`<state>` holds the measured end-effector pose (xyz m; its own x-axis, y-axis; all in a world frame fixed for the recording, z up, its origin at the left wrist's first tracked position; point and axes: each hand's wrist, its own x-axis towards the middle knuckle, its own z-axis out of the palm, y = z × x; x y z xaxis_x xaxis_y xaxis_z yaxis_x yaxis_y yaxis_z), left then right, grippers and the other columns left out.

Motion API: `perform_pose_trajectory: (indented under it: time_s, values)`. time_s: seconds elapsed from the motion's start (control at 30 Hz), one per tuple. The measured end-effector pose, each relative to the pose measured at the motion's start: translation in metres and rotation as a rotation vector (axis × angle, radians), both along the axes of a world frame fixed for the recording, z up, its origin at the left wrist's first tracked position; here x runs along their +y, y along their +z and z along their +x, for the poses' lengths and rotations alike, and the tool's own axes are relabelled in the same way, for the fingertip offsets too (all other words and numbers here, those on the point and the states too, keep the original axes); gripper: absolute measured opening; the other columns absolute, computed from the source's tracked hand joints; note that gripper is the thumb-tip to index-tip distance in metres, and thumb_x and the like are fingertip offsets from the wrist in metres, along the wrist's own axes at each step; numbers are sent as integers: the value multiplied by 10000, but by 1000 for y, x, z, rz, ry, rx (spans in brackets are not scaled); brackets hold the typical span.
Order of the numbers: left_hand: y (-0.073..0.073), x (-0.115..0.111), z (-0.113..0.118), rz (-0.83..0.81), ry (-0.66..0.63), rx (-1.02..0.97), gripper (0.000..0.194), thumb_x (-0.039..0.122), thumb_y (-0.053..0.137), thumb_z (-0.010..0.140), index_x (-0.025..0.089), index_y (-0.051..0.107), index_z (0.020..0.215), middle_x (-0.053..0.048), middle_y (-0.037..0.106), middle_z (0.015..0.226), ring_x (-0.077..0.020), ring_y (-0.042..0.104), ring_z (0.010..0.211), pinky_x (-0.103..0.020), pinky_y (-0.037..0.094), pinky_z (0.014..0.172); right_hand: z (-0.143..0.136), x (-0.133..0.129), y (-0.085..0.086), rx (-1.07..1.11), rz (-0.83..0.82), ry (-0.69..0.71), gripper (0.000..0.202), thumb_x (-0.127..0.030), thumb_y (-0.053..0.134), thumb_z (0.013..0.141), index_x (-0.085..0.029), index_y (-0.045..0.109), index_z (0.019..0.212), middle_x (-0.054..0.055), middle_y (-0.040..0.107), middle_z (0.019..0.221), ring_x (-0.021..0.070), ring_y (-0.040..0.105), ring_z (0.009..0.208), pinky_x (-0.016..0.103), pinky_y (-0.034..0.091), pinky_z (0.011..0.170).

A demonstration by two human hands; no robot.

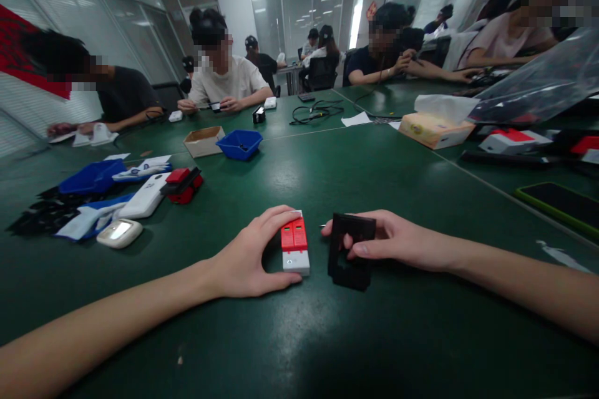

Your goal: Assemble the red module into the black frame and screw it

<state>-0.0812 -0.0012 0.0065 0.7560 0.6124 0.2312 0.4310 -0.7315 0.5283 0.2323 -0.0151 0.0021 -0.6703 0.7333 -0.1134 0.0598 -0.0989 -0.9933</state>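
My left hand (248, 255) is closed around a small red and white electrical module (294, 243) on the green table, fingers over its far end and thumb at its near end. Two red blocks with small dark windows sit side by side in its white base. To the right, my right hand (388, 240) grips a black plastic frame (352, 277) with a rectangular opening, held upright and tilted a little. Some fingers are hidden behind the frame. A thin metallic tip (322, 225) pokes out by the fingertips; what it belongs to is hidden. Module and frame are apart.
At left lie a red and black block (181, 186), a white case (146, 196), a cream rounded device (119, 233), gloves and a blue tray (92, 176). Farther off stand a cardboard box (204, 142), a blue bin (239, 144) and a tissue pack (436, 129). Several people sit around.
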Motion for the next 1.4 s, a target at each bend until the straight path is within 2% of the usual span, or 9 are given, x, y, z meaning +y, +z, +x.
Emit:
perform_pose_trajectory:
  time_s: [0.13, 0.27, 0.47, 0.6, 0.7, 0.9, 1.13, 1.23, 1.4]
  values:
    - [0, 1, 1, 9, 19, 26, 944, 491, 841, 787, 270, 342, 1558, -180, 435, 1554, -382, 492, 1412, -569, 436, 1171, 1, 1, -1, 1, 41, 16, 472, -479, 798, 866, -188, 728, 1230, 83, 721, 1209, 212, 683, 1045, 341, 531, 931]
    - [0, 2, 1, 63, 33, 45, 1078, 641, 904, 623, 278, 426, 1519, -164, 506, 1428, -391, 571, 1281, -537, 521, 1061, 2, 1, 0, 18, 96, 32, 350, -502, 767, 888, -189, 770, 1044, 108, 667, 1373, 260, 661, 1175, 376, 523, 969]
    - [2, 0, 4, 85, 3, -32, 564, 505, 795, 833, 221, 564, 1262, -145, 631, 1278, -299, 650, 1142, -435, 547, 985, -1, 0, -3, 41, 77, -58, 376, -533, 763, 879, -179, 757, 1008, 126, 678, 1337, 260, 673, 1121, 385, 556, 913]
    - [5, -4, 6, 81, 43, 5, 430, 453, 745, 865, 205, 574, 1171, -77, 694, 1022, -228, 676, 864, -373, 557, 811, -3, -1, -4, 112, 29, -175, 395, -547, 798, 839, -158, 737, 876, 135, 694, 1256, 227, 676, 992, 349, 572, 820]
    - [6, -5, 6, 96, 50, 30, 399, 420, 721, 869, 196, 579, 1168, -66, 702, 991, -218, 678, 830, -359, 551, 786, -1, 0, -4, 195, -17, -174, 365, -525, 777, 873, -161, 759, 885, 136, 692, 1256, 235, 681, 1022, 346, 573, 814]
    - [3, -5, 3, 194, 43, 2, 464, 376, 697, 861, 200, 548, 1263, -83, 731, 1119, -243, 703, 925, -408, 539, 912, 1, 0, -10, 272, -35, -129, 403, -535, 722, 928, -226, 767, 1182, 127, 637, 1412, 264, 649, 1190, 405, 539, 955]
    - [3, -3, 2, 134, 31, 23, 480, 417, 699, 882, 199, 552, 1283, -88, 729, 1154, -251, 699, 980, -410, 533, 944, -2, -3, -9, 321, -61, -149, 521, -499, 829, 849, -206, 659, 1245, 91, 691, 1137, 160, 650, 858, 283, 539, 732]
    - [2, -1, 0, 105, 28, 36, 569, 526, 704, 873, 193, 552, 1309, -98, 722, 1166, -257, 693, 975, -415, 537, 937, -2, -1, -15, 321, -88, -165, 652, -581, 819, 830, -216, 606, 1327, 60, 663, 1085, 126, 627, 762, 253, 524, 680]
    - [-5, 4, -8, 46, -67, 4, 989, 864, 633, 748, 197, 475, 1460, -141, 695, 1239, -279, 680, 984, -396, 555, 891, -3, 1, -22, 340, -108, -164, 735, -715, 714, 852, -203, 599, 1367, 43, 666, 1001, 96, 571, 625, 223, 481, 559]
